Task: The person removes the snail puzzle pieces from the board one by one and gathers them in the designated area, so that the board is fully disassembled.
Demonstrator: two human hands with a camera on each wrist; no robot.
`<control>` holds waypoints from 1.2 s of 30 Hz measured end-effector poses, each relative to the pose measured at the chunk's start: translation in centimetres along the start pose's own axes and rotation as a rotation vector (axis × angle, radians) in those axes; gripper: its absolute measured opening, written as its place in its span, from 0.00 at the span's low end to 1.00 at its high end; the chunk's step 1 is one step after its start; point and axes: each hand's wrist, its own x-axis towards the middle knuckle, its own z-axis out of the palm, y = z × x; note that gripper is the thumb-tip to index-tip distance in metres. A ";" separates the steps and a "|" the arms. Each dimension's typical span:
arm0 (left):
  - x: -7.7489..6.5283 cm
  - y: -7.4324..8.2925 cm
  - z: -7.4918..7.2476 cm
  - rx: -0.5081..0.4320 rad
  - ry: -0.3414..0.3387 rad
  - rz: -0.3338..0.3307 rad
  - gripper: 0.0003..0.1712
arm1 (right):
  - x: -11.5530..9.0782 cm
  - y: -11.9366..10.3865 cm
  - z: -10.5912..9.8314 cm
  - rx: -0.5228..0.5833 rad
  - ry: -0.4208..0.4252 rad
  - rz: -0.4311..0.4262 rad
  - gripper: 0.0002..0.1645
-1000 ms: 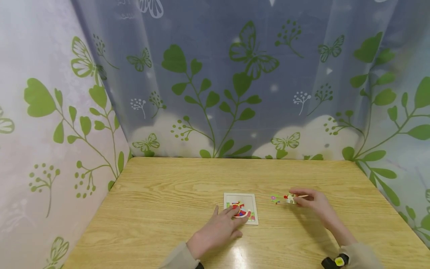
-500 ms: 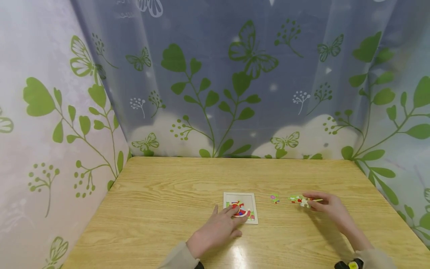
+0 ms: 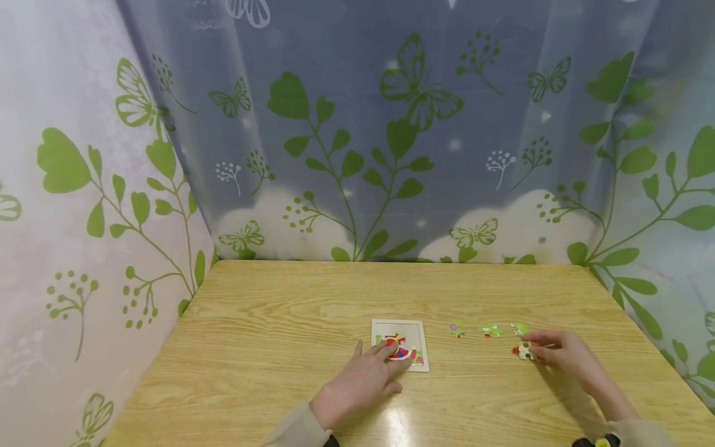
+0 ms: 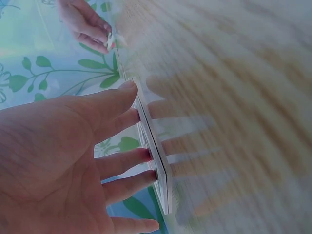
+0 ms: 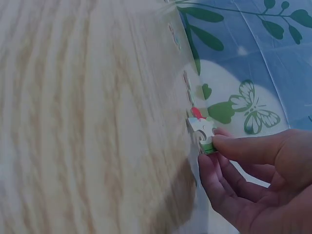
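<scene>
A square puzzle board [image 3: 391, 323] with a pale rim lies mid-table, part of its red, blue and green picture filled in. My left hand [image 3: 363, 380] rests on it with spread, straight fingers, hiding part of the picture. Out to the right, my right hand [image 3: 575, 361] pinches a jigsaw piece [image 3: 525, 351], white with a red knob, between thumb and fingers. In the right wrist view this jigsaw piece [image 5: 205, 131] is tilted and also shows green. Just beyond it is a green and white piece [image 3: 519, 328], close to my fingertips.
Between the board and my right hand lie a green piece with a pink flower [image 3: 455, 329] and a green, white and red piece [image 3: 491, 331]. The wooden table [image 3: 268, 323] meets a leaf-and-butterfly curtain [image 3: 335, 186] at its back edge.
My right hand has moved right and slightly nearer with the white piece. Two green pieces now lie apart in a row where it passed. My left hand stays on the board.
</scene>
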 end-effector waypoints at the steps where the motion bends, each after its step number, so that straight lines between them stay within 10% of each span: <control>1: 0.0 0.0 0.0 0.000 0.000 0.001 0.30 | 0.0 0.1 -0.1 -0.004 -0.007 0.006 0.20; 21: 0.0 -0.2 -0.1 0.016 0.014 0.008 0.30 | 0.7 0.3 -1.3 -0.281 -0.014 0.018 0.15; 36: -0.1 -0.3 0.2 -0.021 0.005 0.003 0.32 | 0.3 0.0 -0.6 -0.176 0.099 0.064 0.19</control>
